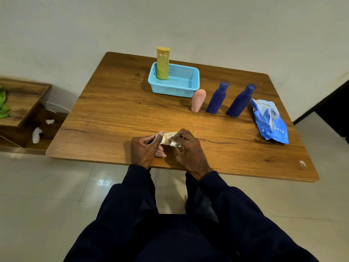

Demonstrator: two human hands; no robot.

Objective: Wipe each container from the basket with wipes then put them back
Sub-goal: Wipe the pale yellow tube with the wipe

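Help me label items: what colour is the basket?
Light blue; the basket shows clearly in the head view.

A pale yellow container (pixel 167 138) lies sideways, white wipe (pixel 174 144) against it (yellow tube (pixel 162 67) stands in blue basket (pixel 181 90)).

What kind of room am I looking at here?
Likely a room in a home: a wooden table by a plain wall, a tiled floor, and a pink tube beside a blue basket.

Grained wooden table (pixel 117 118), perforated plastic basket (pixel 176 87), crinkled glossy wipes pack (pixel 270 121), shiny tiled floor (pixel 47 195).
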